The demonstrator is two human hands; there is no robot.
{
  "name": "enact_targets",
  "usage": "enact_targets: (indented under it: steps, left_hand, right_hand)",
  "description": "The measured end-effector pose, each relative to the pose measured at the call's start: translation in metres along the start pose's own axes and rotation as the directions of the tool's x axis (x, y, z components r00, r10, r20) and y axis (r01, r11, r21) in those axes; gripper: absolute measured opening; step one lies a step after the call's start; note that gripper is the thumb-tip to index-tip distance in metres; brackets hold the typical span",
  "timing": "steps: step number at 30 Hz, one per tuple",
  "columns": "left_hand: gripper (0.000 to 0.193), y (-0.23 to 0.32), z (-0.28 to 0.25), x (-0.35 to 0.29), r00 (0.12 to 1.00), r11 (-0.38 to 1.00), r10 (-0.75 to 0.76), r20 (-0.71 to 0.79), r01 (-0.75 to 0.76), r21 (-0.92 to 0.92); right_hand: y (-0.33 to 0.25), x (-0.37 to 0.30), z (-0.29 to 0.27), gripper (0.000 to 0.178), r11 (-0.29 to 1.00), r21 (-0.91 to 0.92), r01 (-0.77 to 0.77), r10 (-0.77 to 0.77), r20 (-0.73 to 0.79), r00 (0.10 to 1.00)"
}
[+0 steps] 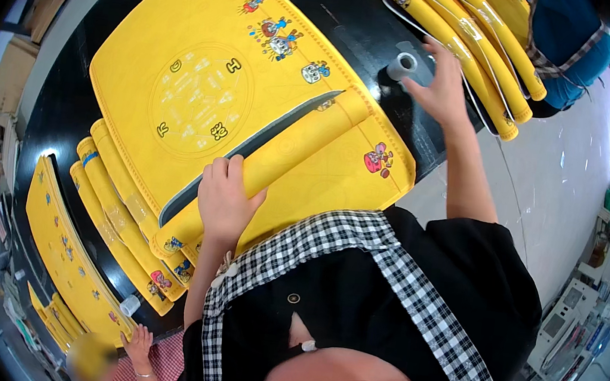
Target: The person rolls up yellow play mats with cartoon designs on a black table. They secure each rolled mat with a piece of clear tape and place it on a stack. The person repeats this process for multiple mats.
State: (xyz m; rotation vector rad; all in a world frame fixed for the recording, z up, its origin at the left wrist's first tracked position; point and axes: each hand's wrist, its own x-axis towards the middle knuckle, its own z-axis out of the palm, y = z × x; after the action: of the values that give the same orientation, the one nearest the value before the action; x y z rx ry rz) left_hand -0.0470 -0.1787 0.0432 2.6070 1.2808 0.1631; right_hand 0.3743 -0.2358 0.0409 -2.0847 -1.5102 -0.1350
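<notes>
A large yellow mat (159, 31) with small cartoon figures printed along its border lies on the black table in front of me. Its near part is curled into a roll (303, 141), and a strip of dark underside shows along the fold. My left hand (227, 200) grips the left part of this roll, fingers over the top. At the far right of the mat, my right hand (445, 86) is held with thumb and fingers spread. Its thumb is close to a pale grey hollow cylinder (402, 66) standing on the table; I cannot tell whether they touch.
Several rolled yellow mats (472, 48) rest at the table's far right, near another person in blue (570, 40). More rolled mats (118, 214) are stacked left. Another yellow mat (62, 238), a second pale cylinder (130, 304) and a co-worker's hand (140, 345) are at the lower left.
</notes>
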Motion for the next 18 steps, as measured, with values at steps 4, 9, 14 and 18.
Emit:
enact_targets:
  steps: [4, 9, 14, 18]
  left_hand:
    - [0.063, -0.003, -0.005, 0.002, 0.999, 1.0, -0.018, 0.034, 0.018, -0.004]
    - [0.074, -0.008, -0.011, 0.009, 0.995, 0.995, 0.002, 0.096, 0.008, -0.103]
    - [0.076, -0.011, -0.007, 0.005, 0.973, 0.85, -0.227, -0.051, 0.172, -0.497]
    - [0.067, -0.032, 0.004, 0.005, 0.935, 0.705, -0.175, -0.309, -0.1, -0.703]
  right_hand:
    - [0.058, -0.012, 0.047, 0.08, 0.967, 0.166, -0.192, 0.17, 0.136, 0.976]
    - [0.04, 0.01, 0.066, 0.043, 0.862, 0.425, -0.275, 0.246, 0.124, 0.961]
    - [-0.1, 0.049, 0.029, 0.043, 0.732, 0.679, 0.056, -0.305, 0.254, 0.918]
    - [-0.195, 0.035, 0.057, 0.044, 0.596, 0.794, 0.116, -0.651, 0.394, 0.648]
